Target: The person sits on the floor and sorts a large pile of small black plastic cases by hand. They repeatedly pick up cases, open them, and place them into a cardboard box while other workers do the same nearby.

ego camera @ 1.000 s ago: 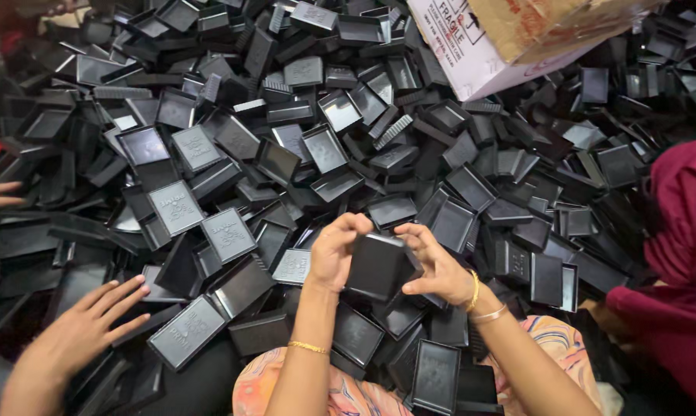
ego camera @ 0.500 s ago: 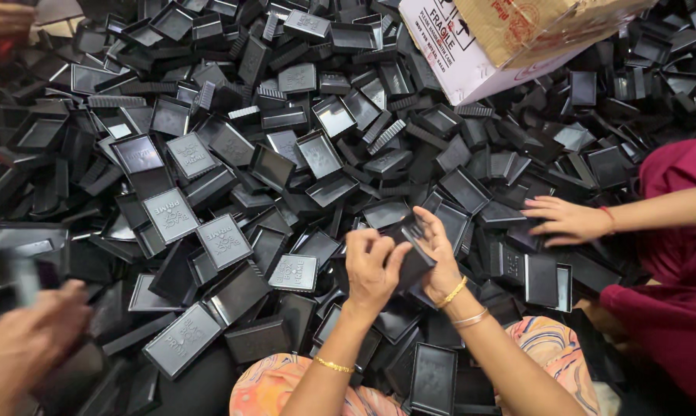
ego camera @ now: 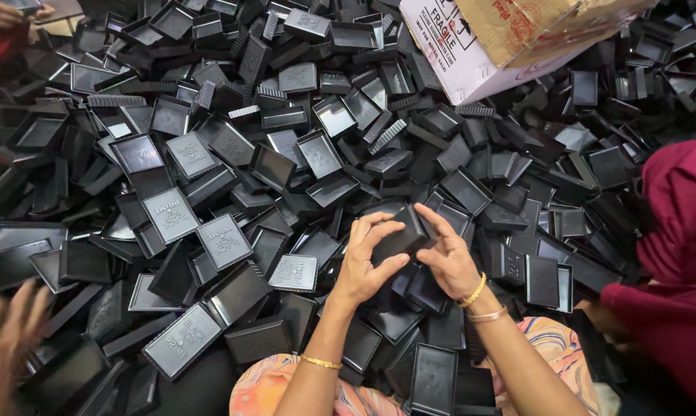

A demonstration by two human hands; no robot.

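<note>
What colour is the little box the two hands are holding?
Black. The small box shows best in the head view, held between the left hand and right hand.

My left hand and right hand meet in front of me, forearms angled inward. Each grip is closed, fingers curled, thumbs pressing in, wrists bent slightly upward.

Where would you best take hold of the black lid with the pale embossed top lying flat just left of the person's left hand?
The black lid lies flat, embossed face up, on the heap of black trays. A grip across its two opposite side edges, coming from above, looks best: the top is broad and smooth, while the thin edges stand free. The left hand is nearest; with the right hand it holds a black box.
</note>
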